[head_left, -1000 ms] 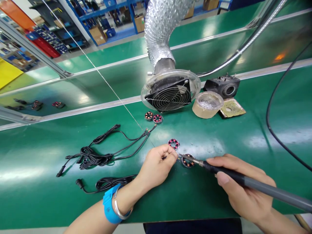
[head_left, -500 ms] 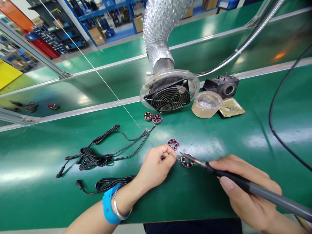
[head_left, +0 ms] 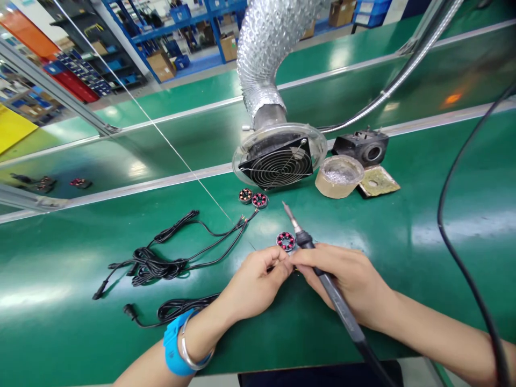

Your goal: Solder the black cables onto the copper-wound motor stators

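Observation:
My left hand (head_left: 256, 282) is closed in a pinch on the end of a black cable (head_left: 187, 307), whose coil lies behind that wrist. My right hand (head_left: 350, 282) grips a soldering iron (head_left: 341, 303) between thumb and fingers, its metal tip pointing up and away over the bench. The fingertips of both hands meet at the cable's end; the thin wires there are mostly covered. Just beyond them lies a round stator with pink-red windings (head_left: 286, 242). A second stator, with orange windings, is hidden behind my right hand.
A fume extractor fan (head_left: 278, 164) hangs at the back. Beside it stand a round tub (head_left: 339, 176), a sponge tray (head_left: 379, 181) and a dark iron holder (head_left: 363, 148). Two stators (head_left: 259, 200) and tangled black cables (head_left: 161, 263) lie to the left. A black cord (head_left: 447, 236) loops at right.
My right hand has moved left to meet my left fingertips. The soldering iron has swung from pointing left to pointing up and away. The orange-wound stator has become covered.

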Available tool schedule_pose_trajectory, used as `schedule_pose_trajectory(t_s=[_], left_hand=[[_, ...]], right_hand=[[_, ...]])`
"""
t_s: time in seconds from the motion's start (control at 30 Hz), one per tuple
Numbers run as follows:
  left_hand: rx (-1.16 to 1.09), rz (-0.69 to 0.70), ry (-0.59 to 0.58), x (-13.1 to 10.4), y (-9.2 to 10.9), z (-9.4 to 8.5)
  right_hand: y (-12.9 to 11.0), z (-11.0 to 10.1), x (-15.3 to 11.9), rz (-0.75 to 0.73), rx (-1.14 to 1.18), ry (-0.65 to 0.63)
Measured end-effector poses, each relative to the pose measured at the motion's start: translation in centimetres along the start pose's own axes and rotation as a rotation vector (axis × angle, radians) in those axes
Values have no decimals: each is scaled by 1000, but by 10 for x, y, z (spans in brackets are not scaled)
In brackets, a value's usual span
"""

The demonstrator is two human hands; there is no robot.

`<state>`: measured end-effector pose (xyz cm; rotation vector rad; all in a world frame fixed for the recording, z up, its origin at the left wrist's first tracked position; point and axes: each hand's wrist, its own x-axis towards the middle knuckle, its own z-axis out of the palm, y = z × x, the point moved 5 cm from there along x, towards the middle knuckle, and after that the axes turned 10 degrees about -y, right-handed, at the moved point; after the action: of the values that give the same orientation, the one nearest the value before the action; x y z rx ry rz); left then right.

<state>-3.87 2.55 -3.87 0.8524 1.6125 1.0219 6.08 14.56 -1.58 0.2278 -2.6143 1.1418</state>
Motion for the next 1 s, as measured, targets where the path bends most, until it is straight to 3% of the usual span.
schedule_pose_trajectory(t_s=[0.27,0.57,0.87,1.0], left_hand=[[146,5,-13,-6,8,0],[-242,-97,-52,-1,-8,8],[-216,-132,103,-2,-11,9],[-188,-141,143,-2,-10,8]], right_hand=[[-4,-1,-3,-68,-26,85],[-3,7,-10,-119,-137,101],[3,6,-3,89,9,26],[6,10,-2,106,-40,87]])
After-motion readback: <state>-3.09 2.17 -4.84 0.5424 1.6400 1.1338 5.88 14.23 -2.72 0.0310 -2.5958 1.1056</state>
